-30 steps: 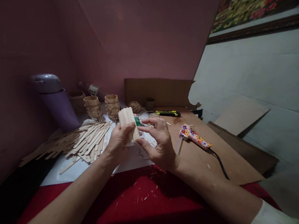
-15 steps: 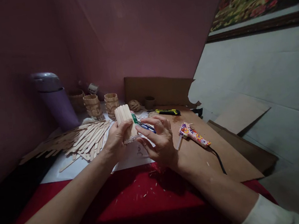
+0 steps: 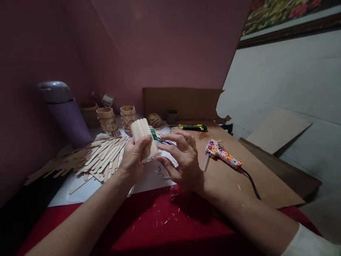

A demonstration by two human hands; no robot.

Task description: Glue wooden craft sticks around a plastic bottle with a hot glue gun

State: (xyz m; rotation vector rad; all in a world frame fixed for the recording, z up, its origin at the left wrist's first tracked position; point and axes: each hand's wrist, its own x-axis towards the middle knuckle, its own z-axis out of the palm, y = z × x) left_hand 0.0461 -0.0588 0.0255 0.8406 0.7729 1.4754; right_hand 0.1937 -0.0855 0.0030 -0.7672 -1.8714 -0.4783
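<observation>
My left hand (image 3: 134,159) is wrapped round a small jar (image 3: 153,135), its thumb pressed on the front. Pale wooden craft sticks (image 3: 142,133) stand side by side over the jar's near face. A green label shows on its uncovered right side, and a clear, bumpy base sticks out below. My right hand (image 3: 181,155) has its thumb and fingertips against the jar's right side and base, the fingers curved and a little spread. Beside those fingertips, partly hidden by them, is a dark blue and metallic tool (image 3: 161,141); its kind cannot be made out.
Loose craft sticks (image 3: 103,158) lie heaped at left before a purple flask (image 3: 69,119). Two stick-covered cups (image 3: 107,119), twine (image 3: 154,120) and a cardboard ring (image 3: 172,116) stand behind. At right, a utility knife (image 3: 192,127) and a glue gun (image 3: 223,155) rest on cardboard (image 3: 253,184).
Both hands and the jar stay nearly in place. My right fingers have shifted slightly, covering more of the blue tool. The whole view has moved a little.
</observation>
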